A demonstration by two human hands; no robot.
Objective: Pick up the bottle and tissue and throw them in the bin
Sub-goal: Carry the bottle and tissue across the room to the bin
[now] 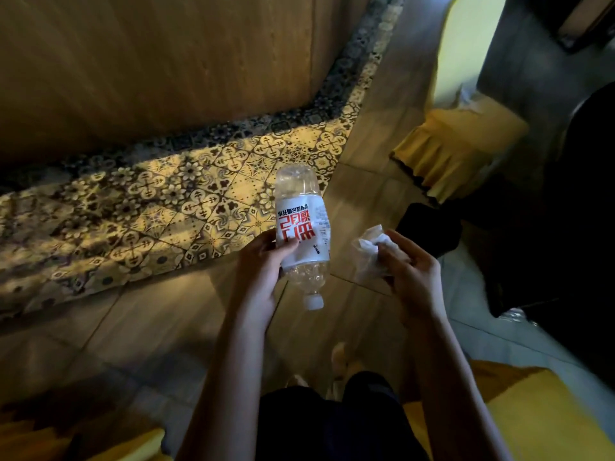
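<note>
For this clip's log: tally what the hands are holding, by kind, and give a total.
bottle: 1, clear plastic with a white label, gripped by the left hand
tissue: 1, white and crumpled, held by the right hand
Total: 2

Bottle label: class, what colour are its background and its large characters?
White background, large red characters on the label, clearest in the head view.

On my feed the left hand (263,264) and right hand (411,267) are bare, and so are both forearms (239,344) down to the frame edge. Lower I see black legwear (332,424) and a pale, blurred shoe (339,356).
</note>
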